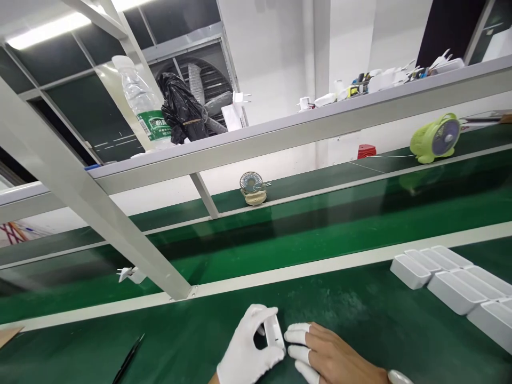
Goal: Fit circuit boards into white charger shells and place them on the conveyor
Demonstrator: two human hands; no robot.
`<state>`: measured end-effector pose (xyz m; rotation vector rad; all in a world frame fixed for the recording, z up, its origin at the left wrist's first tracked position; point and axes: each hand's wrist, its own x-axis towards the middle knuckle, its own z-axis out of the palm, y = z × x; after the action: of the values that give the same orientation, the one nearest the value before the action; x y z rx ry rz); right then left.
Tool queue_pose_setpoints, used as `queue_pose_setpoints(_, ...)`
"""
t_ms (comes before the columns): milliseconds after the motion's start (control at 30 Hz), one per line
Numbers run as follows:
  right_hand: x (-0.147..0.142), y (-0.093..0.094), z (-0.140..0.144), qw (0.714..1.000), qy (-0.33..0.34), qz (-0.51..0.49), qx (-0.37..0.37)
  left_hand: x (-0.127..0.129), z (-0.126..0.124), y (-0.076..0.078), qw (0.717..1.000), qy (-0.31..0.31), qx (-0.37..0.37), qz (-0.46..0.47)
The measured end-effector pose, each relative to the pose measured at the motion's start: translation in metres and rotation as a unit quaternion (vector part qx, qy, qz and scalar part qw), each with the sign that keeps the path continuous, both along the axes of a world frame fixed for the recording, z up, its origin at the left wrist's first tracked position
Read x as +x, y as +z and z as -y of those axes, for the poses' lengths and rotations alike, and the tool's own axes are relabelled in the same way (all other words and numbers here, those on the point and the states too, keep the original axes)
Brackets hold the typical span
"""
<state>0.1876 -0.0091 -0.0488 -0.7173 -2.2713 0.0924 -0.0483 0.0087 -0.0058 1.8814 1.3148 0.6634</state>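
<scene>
My left hand (245,353), in a white glove, holds a small white plastic housing (274,332) between thumb and fingers, just above the green work surface. The housing looks hollow, with a small dark slot inside. My right hand (330,353) has white covers on its fingertips. Its fingers lie stretched out beside the housing's right edge; whether they touch it, I cannot tell. A pair of black tweezers (128,360) lies on the surface to the left of my hands.
White open boxes (460,290) stand in rows at the right. Beyond a pale rail runs a green conveyor belt (248,240), with a white plug (134,274) on it. A slanted metal post (120,229) rises at left. Behind are a beige fan (253,189) and a green fan (434,140).
</scene>
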Motion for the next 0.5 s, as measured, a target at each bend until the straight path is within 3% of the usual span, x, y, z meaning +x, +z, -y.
queue_pose_setpoints(133, 0.002, -0.008, 0.0, 0.999, 0.008, 0.029, -0.029, 0.0, -0.001, 0.0, 1.0, 0.016, -0.005, -0.007)
queue_pose_setpoints(300, 0.005, 0.001, -0.001, 0.998, 0.009, 0.047, -0.027, -0.007, 0.003, -0.005, 1.0, 0.011, 0.007, -0.029)
queue_pose_setpoints(500, 0.006, 0.004, -0.003, 0.999, -0.014, 0.036, -0.006, 0.001, 0.007, 0.0, 0.993, 0.115, -0.027, -0.016)
